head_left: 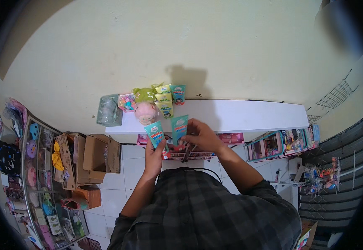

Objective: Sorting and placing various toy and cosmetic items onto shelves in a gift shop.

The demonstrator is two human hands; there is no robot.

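Observation:
Two teal squeeze tubes with red caps are in my hands, in front of a white shelf (248,114). My left hand (153,157) grips one teal tube (154,131) near its cap, its flat end tilted up and left. The other teal tube (180,126) is held by my right hand (201,135), whose fingers close round its right side. On the shelf beyond stand another teal tube (178,93) and several yellow tubes (165,104). Left of them are a pink plush doll (145,112) and a green plush toy (144,94).
On the shelf's left end sit a grey-green basket (108,110) and a tub of colourful small items (127,102). Cardboard boxes (102,156) stand on the tiled floor at left, near a rack of toys (44,166). Teal-edged display cases (273,145) lie below the shelf at right.

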